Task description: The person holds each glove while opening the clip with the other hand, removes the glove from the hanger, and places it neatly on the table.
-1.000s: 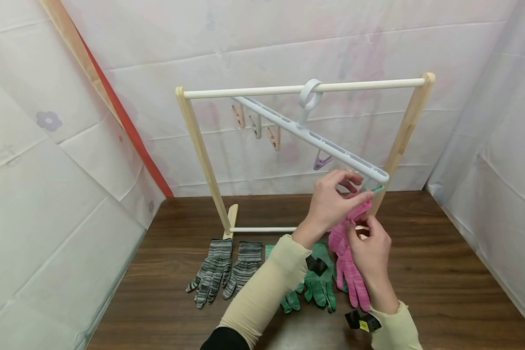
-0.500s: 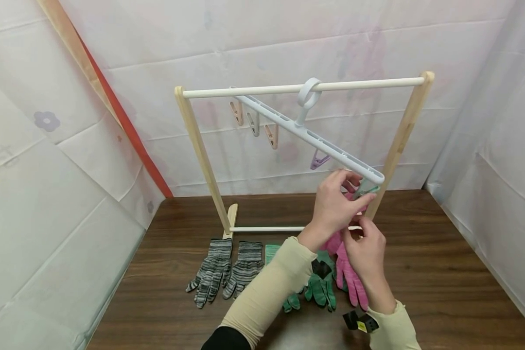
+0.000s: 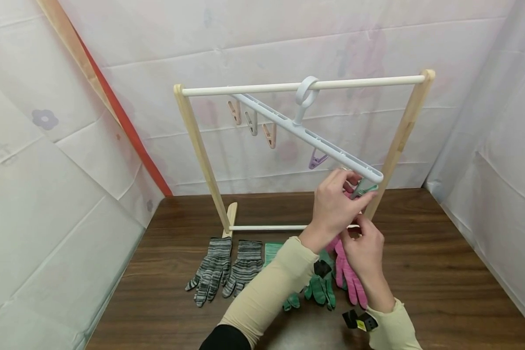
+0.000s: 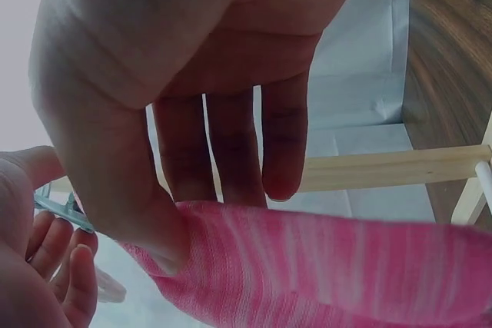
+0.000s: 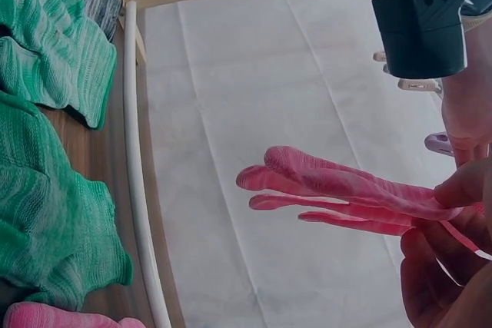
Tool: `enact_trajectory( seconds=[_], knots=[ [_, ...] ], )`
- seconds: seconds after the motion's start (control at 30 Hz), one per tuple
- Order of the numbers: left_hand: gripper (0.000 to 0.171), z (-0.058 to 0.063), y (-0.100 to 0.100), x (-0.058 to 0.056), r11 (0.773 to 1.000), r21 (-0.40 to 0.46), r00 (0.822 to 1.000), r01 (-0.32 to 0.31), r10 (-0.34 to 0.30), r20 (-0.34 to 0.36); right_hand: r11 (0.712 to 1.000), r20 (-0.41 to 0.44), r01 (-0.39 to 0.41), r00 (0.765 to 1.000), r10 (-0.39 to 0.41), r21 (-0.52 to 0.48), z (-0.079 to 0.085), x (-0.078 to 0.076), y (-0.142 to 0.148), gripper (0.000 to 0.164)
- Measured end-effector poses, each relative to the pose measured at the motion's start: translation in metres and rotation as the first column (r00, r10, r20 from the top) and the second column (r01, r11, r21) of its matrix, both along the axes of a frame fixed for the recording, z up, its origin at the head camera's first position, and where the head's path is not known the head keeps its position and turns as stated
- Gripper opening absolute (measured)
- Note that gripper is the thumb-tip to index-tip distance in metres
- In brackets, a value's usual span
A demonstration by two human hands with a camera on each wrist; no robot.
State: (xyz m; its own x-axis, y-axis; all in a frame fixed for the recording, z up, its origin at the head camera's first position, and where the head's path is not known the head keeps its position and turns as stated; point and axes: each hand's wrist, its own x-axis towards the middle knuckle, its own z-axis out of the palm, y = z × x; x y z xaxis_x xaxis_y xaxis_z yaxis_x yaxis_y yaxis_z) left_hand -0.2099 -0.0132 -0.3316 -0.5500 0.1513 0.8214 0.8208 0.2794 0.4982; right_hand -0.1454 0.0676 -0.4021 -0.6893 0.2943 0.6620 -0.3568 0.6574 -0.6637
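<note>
My left hand (image 3: pixel 337 201) is at the near right end of a white clip hanger (image 3: pixel 319 141). Its thumb and fingers pinch a teal clothespin (image 4: pixel 65 214) hanging there. Just below, my right hand (image 3: pixel 367 248) pinches a pink knit glove (image 3: pixel 352 282) between thumb and fingers. The glove's fingers hang downward, seen in the right wrist view. In the left wrist view my right hand (image 4: pixel 207 59) fills the upper part, with the pink cloth (image 4: pixel 323 266) under its thumb. Whether the cuff sits in the clothespin's jaws is hidden by my hands.
The hanger hooks over the top rod (image 3: pixel 245 90) of a wooden rack. Several other clothespins, including a purple one (image 3: pixel 317 159), hang from it. Striped grey gloves (image 3: pixel 212 272) and green gloves (image 3: pixel 319 289) lie on the brown table (image 3: pixel 442 272). Another pink glove (image 5: pixel 69 319) shows in the right wrist view.
My right hand has shifted slightly left and up toward my left hand, so less of the pink cuff shows. The hanger's near end has moved slightly left.
</note>
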Motion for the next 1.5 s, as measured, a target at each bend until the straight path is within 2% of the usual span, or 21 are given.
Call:
enact_trajectory(
  seconds=[0.1,0.23,0.33,0.57,0.73,0.87,1.03,1.2,1.5],
  knots=[
    [0.031,-0.0003,-0.0002,0.0004,1.000,0.001,1.000,0.003,-0.003,0.007,1.000,0.016,0.008,1.000,-0.008,-0.016,0.0001,0.0008,-0.0007,0.020],
    [0.029,0.0001,-0.0001,0.0013,1.000,0.012,1.000,0.006,-0.006,0.009,0.995,0.053,0.008,0.999,-0.002,-0.103,0.0015,0.0024,-0.0023,0.040],
    [0.029,0.0007,0.0001,0.0021,0.999,0.029,1.000,0.015,-0.015,0.012,0.988,0.055,0.042,0.998,-0.034,-0.146,0.0030,0.0027,-0.0031,0.048],
    [0.028,0.0010,0.0004,0.0027,0.998,0.059,0.999,0.033,-0.032,-0.007,0.978,-0.039,0.133,0.989,-0.141,-0.161,0.0081,0.0002,-0.0012,0.027],
    [0.027,0.0015,0.0000,0.0040,0.996,0.064,0.999,0.053,-0.053,-0.002,0.978,-0.054,0.155,0.985,-0.163,-0.136,0.0092,0.0014,-0.0004,0.016],
    [0.027,0.0020,-0.0001,0.0043,0.996,0.060,0.997,0.070,-0.071,0.002,0.981,-0.079,0.132,0.986,-0.144,-0.140,0.0088,0.0024,0.0002,0.015],
    [0.026,0.0011,-0.0009,0.0030,0.998,0.036,0.999,0.054,-0.054,-0.007,0.985,-0.088,0.118,0.988,-0.130,-0.128,0.0077,0.0027,0.0010,0.014],
    [0.026,-0.0014,-0.0023,0.0016,0.997,0.049,0.998,0.055,-0.054,-0.014,0.987,-0.088,0.113,0.988,-0.123,-0.112,0.0060,0.0030,0.0014,0.009],
    [0.019,-0.0025,-0.0034,-0.0004,0.997,0.073,0.999,0.034,-0.032,-0.026,0.987,-0.091,0.122,0.987,-0.132,-0.108,0.0058,0.0048,0.0058,0.016]
  ],
)
